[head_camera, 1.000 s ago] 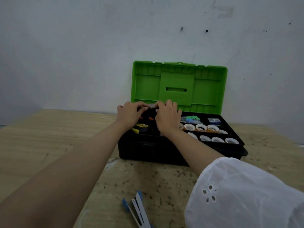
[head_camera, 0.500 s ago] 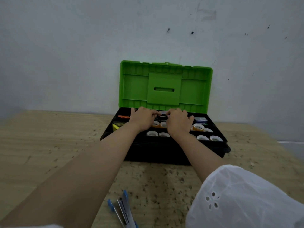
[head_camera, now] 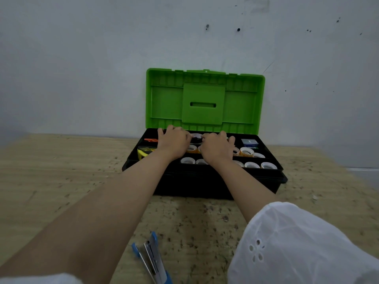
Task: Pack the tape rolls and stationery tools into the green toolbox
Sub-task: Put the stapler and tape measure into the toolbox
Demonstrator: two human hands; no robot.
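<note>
A blue stapler (head_camera: 152, 261) lies on the speckled wooden table (head_camera: 61, 171) right at my near edge, between my bare left forearm and my white eyelet sleeve (head_camera: 297, 242), outside the box and well apart from both hands.

Beyond it stands the green toolbox (head_camera: 205, 187), black in the body, with its tray facing me. Both my arms reach over its front wall. My left hand (head_camera: 174, 142) and right hand (head_camera: 217, 148) hover knuckles-up over the middle of the tray, close together, fingers curled. Between them, at the tray's back edge, they hold a tape roll (head_camera: 195, 137), thumb and forefinger of each hand closing on it from either side. How much of the roll sits down in its compartment I cannot tell, as my hands hide it.

Under and around my wrists, the rows of tape rolls (head_camera: 267, 166) fill the tray: white-cored rolls line the front compartment, and amber ones run behind them, partly covered by my right hand. To the left of my left hand, a yellow tape measure (head_camera: 143, 152) lies in the side compartment, with a small orange tool (head_camera: 150, 139) just behind it. To the right of my right hand, a blue box (head_camera: 249, 142) sits in the back corner.

Behind my fingers the green lid (head_camera: 205, 99) stands upright, open, its inside facing me, with a slot in its centre panel. It rests near the marked white wall (head_camera: 82, 58) behind the table.
</note>
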